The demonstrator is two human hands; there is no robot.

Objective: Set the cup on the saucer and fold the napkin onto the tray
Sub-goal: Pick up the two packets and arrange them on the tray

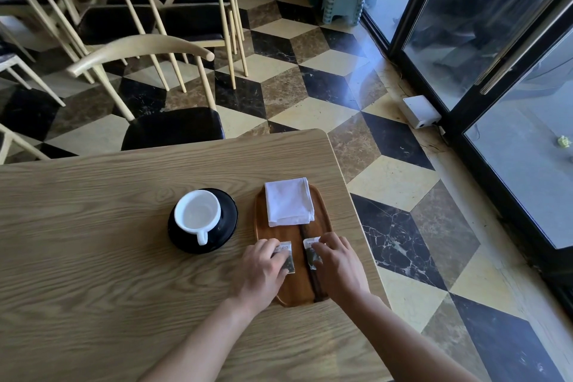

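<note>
A white cup (pixel 197 213) stands on a black saucer (pixel 228 211), its handle pointing toward me. To its right lies an oval wooden tray (pixel 296 285). A folded white napkin (pixel 289 201) rests on the tray's far end. On the near half of the tray lie two small sachets. My left hand (pixel 263 270) rests with its fingers on the left sachet (pixel 286 254). Fingers of my right hand (pixel 338 263) lie on the right sachet (pixel 311 250). A dark groove runs along the tray between the two sachets.
The wooden table (pixel 93 242) ends just right of the tray, with tiled floor beyond. A chair with a black seat (pixel 173 127) stands at the table's far edge. Glass doors (pixel 496 71) are at the right.
</note>
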